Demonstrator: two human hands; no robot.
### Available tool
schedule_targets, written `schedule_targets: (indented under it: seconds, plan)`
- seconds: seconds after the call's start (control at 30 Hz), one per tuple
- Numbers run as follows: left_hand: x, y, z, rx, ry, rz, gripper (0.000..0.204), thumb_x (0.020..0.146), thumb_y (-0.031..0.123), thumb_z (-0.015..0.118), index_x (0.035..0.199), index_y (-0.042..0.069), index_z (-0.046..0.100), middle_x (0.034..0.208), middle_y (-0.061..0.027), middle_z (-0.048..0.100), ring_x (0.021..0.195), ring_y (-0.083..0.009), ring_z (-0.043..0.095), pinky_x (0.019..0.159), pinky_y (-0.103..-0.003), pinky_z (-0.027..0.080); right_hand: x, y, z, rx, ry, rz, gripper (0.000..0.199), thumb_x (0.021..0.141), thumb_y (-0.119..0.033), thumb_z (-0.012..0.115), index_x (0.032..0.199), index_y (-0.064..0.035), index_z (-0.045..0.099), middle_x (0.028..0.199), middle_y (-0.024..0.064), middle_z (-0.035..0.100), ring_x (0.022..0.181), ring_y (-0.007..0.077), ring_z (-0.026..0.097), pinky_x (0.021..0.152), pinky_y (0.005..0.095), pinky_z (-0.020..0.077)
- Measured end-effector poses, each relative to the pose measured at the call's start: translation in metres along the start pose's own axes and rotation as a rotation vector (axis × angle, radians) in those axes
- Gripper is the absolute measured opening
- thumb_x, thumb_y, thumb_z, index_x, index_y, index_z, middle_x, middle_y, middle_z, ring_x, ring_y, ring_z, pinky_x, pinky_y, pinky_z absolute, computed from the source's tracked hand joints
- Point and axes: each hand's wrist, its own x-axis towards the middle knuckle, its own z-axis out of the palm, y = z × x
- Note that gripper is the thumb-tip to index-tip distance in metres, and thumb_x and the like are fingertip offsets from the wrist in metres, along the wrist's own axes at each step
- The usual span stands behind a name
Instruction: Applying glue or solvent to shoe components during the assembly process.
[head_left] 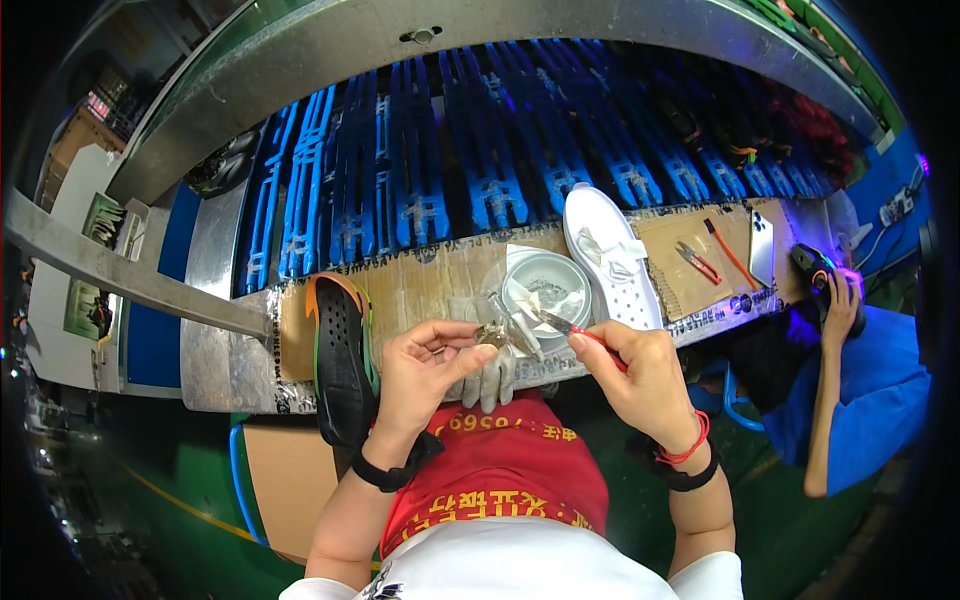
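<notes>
Head view shows your left hand (425,365) pinching a small brownish piece (491,335) between thumb and fingers (462,353) above the tabletop (420,285) edge, while your right hand (640,375) grips a red-handled tool (575,328), its tip near that piece; a white shoe sole (610,262) lies beyond

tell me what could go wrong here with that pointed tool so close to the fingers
The red-handled pointed tool in the right hand aims at the small piece pinched in the left hand; a slip could jab the bare fingertips. The round dish sits just past both hands, so a jerk might knock it. The black shoe sole overhangs the bench edge and could fall.
</notes>
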Motion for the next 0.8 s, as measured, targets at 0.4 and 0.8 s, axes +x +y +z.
schedule_targets:
  seconds: [0.4, 0.8]
  plan:
    - [0.003, 0.0, -0.005, -0.209, -0.015, -0.17, 0.026, 0.079, 0.002, 0.074, 0.102, -0.005, 0.064, 0.09, -0.0105, 0.069, 0.083, -0.0108, 0.065, 0.074, -0.021, 0.051, -0.005, 0.003, 0.011, -0.172, 0.043, -0.203, 0.021, 0.085, -0.018, 0.068, 0.077, 0.001, 0.066, 0.049, 0.0135, 0.054, 0.041, 0.0269, 0.055, 0.041, 0.0339, 0.0402]
    - [0.001, -0.003, -0.001, -0.249, -0.006, -0.195, 0.022, 0.083, 0.006, 0.071, 0.102, -0.002, 0.063, 0.086, -0.0088, 0.069, 0.058, -0.0017, 0.045, 0.052, -0.017, 0.033, -0.007, 0.002, 0.007, -0.085, 0.016, -0.119, 0.022, 0.086, -0.02, 0.068, 0.077, -0.0001, 0.066, 0.05, 0.0139, 0.055, 0.044, 0.0292, 0.058, 0.042, 0.0351, 0.0429]
